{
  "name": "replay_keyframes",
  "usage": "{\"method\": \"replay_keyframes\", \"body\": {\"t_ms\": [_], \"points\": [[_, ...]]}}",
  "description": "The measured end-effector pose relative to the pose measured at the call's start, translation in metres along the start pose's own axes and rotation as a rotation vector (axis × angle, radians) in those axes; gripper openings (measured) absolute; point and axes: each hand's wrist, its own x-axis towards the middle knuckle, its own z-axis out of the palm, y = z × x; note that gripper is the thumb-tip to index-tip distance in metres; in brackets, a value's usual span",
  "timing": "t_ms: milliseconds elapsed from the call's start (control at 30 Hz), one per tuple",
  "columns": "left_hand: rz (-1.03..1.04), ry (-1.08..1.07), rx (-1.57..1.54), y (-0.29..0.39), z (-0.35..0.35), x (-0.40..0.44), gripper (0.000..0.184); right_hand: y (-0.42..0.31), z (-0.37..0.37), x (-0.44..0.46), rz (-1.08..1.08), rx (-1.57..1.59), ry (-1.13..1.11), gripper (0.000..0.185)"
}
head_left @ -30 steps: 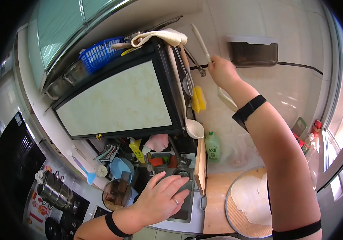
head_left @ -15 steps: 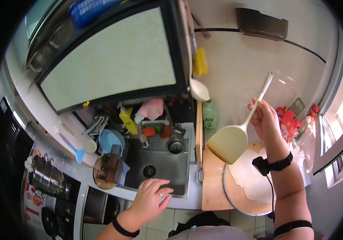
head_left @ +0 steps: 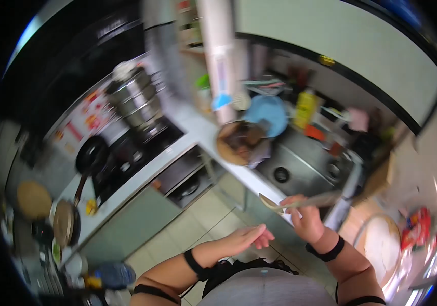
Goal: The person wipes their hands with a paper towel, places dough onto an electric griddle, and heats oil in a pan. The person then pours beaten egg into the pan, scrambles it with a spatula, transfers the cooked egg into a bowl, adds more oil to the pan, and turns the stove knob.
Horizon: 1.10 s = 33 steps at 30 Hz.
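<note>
Since half a second ago, the view has swung: the stove side now fills the left of the frame, and the spatula (head_left: pixel 270 203) has gone from upright-handled over the dough (head_left: pixel 384 242) to lying almost level just right of centre. Its blade, turned nearly edge-on, points left; its blurred handle runs right and slightly up. Right hand (head_left: pixel 306 223) has its grip closed around the spatula, fingers bent near the blade. Left hand (head_left: pixel 244 240), lower and more central, reaches rightward with fingers extended and its grip unclosed, near the right hand but apart from it.

Behind the spatula, the sink (head_left: pixel 305 178) lies right of centre, set into the white table (head_left: pixel 190 137). Beside it sit a round container (head_left: pixel 231 145) of brown pieces and a blue basin (head_left: pixel 269 113), with a yellow bottle (head_left: pixel 304 108) above the sink in the picture. At upper left, a steamer pot (head_left: pixel 136 99) stands on the stove, a black pan (head_left: pixel 92 155) lower left of it. Dough lies on a round board at lower right, near a red packet (head_left: pixel 416 229). Motion blur softens the lettering on the packet.
</note>
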Motion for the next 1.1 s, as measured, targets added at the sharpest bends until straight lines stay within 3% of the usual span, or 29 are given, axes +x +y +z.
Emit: {"method": "replay_keyframes", "body": {"t_ms": [33,100,133,233,433,500,533,600,633,733,800,933,1033,1067,1100], "points": [[0.018,0.075,-0.03,-0.011,-0.012,-0.016,0.049,-0.011,0.037,0.012,-0.015,0.109,-0.083,0.025],[-0.195,0.311,-0.598,-0.036,-0.037,-0.047,0.051,-0.035,0.104,0.036,-0.154,0.174,-0.238,0.027],[-0.17,0.356,-0.629,-0.048,-0.052,-0.064,0.051,-0.044,0.132,0.043,-0.25,0.196,-0.332,0.029],[-0.011,0.582,-1.012,-0.084,-0.088,-0.108,0.036,-0.064,0.203,0.053,-0.256,0.263,-0.474,0.032],[0.162,0.712,-1.111,-0.099,-0.152,-0.173,0.029,-0.113,0.271,0.096,-0.292,0.387,-0.553,0.034],[0.181,0.798,-0.993,-0.083,-0.175,-0.19,0.027,-0.106,0.294,0.092,0.103,0.693,-0.594,0.032],[0.188,0.87,-0.873,-0.079,-0.185,-0.197,0.026,-0.101,0.302,0.097,0.092,0.703,-0.606,0.032],[0.217,0.912,-0.8,-0.08,-0.208,-0.206,0.026,-0.105,0.313,0.121,0.968,1.293,-1.103,0.034],[0.202,0.998,-0.678,-0.079,-0.22,-0.208,0.028,-0.109,0.314,0.132,0.98,1.238,-1.189,0.034],[0.164,1.149,-0.435,-0.068,-0.251,-0.219,0.031,-0.105,0.335,0.162,0.749,1.123,-1.381,0.034],[0.166,1.192,-0.266,-0.061,-0.27,-0.226,0.034,-0.1,0.353,0.182,0.714,1.166,-1.369,0.034],[0.126,1.157,-0.091,-0.047,-0.297,-0.259,0.033,-0.079,0.384,0.231,0.629,1.009,-1.163,0.033],[0.113,1.239,0.08,-0.052,-0.298,-0.293,0.028,-0.051,0.404,0.276,0.164,0.689,-0.789,0.034],[0.064,1.378,0.138,-0.056,-0.296,-0.306,0.026,-0.048,0.412,0.298,0.002,0.606,-0.665,0.036],[0.012,1.509,0.198,-0.059,-0.294,-0.319,0.024,-0.053,0.415,0.319,-0.016,0.615,-0.62,0.038]]}}
